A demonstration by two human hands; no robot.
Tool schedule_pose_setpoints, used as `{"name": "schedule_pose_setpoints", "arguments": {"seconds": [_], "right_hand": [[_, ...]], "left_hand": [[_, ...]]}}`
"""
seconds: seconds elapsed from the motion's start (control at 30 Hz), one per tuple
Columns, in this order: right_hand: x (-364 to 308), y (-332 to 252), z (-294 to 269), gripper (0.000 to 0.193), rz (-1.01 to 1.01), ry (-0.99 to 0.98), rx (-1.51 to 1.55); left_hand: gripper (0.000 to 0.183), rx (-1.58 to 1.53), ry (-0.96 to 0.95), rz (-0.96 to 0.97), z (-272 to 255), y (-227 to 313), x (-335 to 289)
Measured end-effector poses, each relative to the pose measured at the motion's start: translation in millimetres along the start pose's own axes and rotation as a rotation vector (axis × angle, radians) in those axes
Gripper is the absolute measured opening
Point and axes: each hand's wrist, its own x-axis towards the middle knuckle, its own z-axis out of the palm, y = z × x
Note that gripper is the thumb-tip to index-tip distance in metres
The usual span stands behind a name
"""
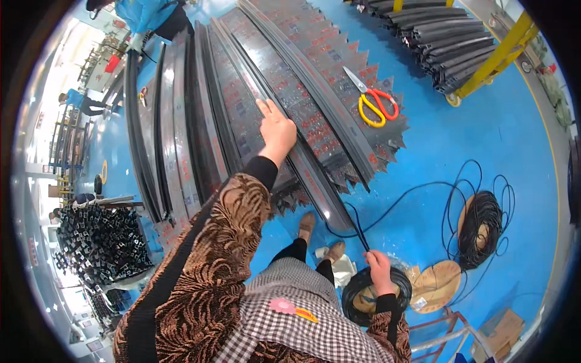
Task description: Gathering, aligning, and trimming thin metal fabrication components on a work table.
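My left hand (278, 132) rests on a long dark profile (311, 175) lying on the worktable. Two of its fingertips press along the profile and the other fingers are curled; its palm side is hidden. Low on the right, beyond the profile's near end, my right hand (380, 272) is closed around a thin black rubber strip (361, 235), which runs up to that end. Below the right hand sits a coil of black strip (357, 297). To the right of the profiles lie scissors (376, 107) with one yellow and one red handle.
More long profiles (181, 121) lie side by side on the film-covered table (327, 54). A second black coil (481, 230) trails loose loops over the blue floor. Stacked profiles fill a yellow-framed cart (496, 57) at the far right. Another person (145, 15) stands at the table's far end.
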Motion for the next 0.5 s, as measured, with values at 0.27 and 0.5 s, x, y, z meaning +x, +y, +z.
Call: {"name": "schedule_pose_setpoints", "arguments": {"seconds": [0.27, 0.5], "right_hand": [[25, -35, 27, 0.018, -0.043, 0.039, 0.005], [6, -19, 22, 0.021, -0.095, 0.071, -0.154]], "left_hand": [[0.062, -0.056, 0.074, 0.108, 8, 3, -1], [0.060, -0.035, 0.039, 0.045, -2, 7, -6]]}}
